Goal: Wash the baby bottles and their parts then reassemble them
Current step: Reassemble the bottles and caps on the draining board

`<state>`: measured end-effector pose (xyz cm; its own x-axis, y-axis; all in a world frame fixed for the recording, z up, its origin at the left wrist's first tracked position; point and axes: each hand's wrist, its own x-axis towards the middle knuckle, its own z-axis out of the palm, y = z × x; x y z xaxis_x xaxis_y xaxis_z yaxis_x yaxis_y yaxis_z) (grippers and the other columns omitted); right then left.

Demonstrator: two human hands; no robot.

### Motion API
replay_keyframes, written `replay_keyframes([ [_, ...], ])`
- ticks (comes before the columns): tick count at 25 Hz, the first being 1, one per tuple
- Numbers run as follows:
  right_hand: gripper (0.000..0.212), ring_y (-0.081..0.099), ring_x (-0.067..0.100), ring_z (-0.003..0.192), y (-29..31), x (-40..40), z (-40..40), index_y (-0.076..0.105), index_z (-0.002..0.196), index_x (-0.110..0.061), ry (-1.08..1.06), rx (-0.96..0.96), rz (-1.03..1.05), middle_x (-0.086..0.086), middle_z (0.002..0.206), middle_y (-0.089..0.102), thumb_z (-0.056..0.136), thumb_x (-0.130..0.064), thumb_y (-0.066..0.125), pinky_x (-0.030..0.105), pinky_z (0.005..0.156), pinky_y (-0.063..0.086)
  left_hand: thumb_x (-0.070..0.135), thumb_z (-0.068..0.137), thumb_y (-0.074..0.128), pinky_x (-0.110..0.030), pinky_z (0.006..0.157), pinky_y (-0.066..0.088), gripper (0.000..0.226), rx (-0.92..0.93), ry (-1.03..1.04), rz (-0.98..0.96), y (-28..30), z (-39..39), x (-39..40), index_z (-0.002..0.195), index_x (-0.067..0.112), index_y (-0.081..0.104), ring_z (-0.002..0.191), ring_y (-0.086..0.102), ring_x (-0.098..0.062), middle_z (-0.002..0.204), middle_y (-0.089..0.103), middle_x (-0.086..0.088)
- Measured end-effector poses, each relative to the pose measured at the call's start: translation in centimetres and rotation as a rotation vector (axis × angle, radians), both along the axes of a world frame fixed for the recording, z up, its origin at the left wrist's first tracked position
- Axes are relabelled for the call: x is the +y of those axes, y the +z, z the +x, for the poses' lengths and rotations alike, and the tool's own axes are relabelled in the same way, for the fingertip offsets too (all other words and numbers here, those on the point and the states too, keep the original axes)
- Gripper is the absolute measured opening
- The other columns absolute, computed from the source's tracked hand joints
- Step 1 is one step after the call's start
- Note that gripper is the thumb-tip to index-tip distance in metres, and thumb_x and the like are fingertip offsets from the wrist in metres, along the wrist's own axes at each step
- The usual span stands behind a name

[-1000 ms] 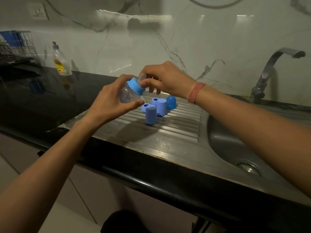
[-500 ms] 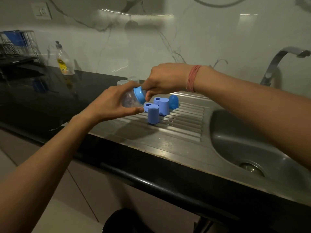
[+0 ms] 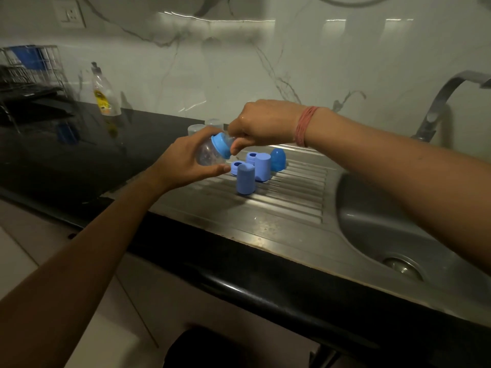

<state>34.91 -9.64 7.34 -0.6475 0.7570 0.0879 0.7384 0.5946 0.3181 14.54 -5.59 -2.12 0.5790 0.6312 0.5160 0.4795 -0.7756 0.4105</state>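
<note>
Dim, murky; glare streaks on marble wall [image 3: 212, 19]; edges warped, perhaps soft.

We see two bare forearms with no sleeves reaching the wrists. Our right wrist carries a band of reddish threads [image 3: 305, 126], wound round several times in thin strands. Our left hand [image 3: 186, 160] and right hand [image 3: 261, 123] wear no gloves, and no rings show.

Left hand [image 3: 186, 160] holds a clear bottle [image 3: 208, 155] tilted; right hand [image 3: 261, 126] pinches its blue collar [image 3: 221, 144].
</note>
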Motion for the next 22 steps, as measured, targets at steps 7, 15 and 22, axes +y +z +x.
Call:
replay_keyframes([
  [7, 0.023, 0.047, 0.022, 0.069, -0.7, 0.9, -0.5, 0.061, 0.102, -0.014, 0.072, -0.047, -0.026, -0.001, 0.074, 0.052, 0.099, -0.031, 0.047, 0.029, 0.063, 0.031, 0.048, 0.08, 0.077, -0.017, 0.093, 0.043, 0.073, 0.023, -0.036, -0.066, -0.7, -1.0, 0.0, 0.141, 0.024, 0.047, 0.113, 0.058, -0.005, 0.128, 0.06, 0.007],
  [15, 0.032, 0.05, 0.021, 0.076, -2.6, 2.8, -2.7, 0.063, 0.106, -0.018, -0.044, 0.058, -0.088, -0.006, 0.075, 0.051, 0.095, -0.045, 0.051, 0.032, 0.068, 0.039, 0.051, 0.075, 0.08, -0.028, 0.093, 0.044, 0.072, -0.025, 0.174, -0.088, -3.5, -3.2, 0.8, 0.135, 0.024, 0.051, 0.109, 0.053, -0.012, 0.124, 0.058, 0.004],
  [22, 0.044, 0.053, 0.019, 0.097, -4.5, 4.7, -1.0, 0.058, 0.124, -0.018, -0.267, 0.15, -0.235, 0.005, 0.118, 0.064, 0.091, -0.046, 0.059, 0.031, 0.085, 0.043, 0.029, 0.08, 0.08, -0.033, 0.097, 0.046, 0.068, -0.274, 0.406, -0.329, -4.6, -4.1, 3.0, 0.136, 0.014, 0.045, 0.114, 0.055, -0.018, 0.133, 0.056, -0.007],
])
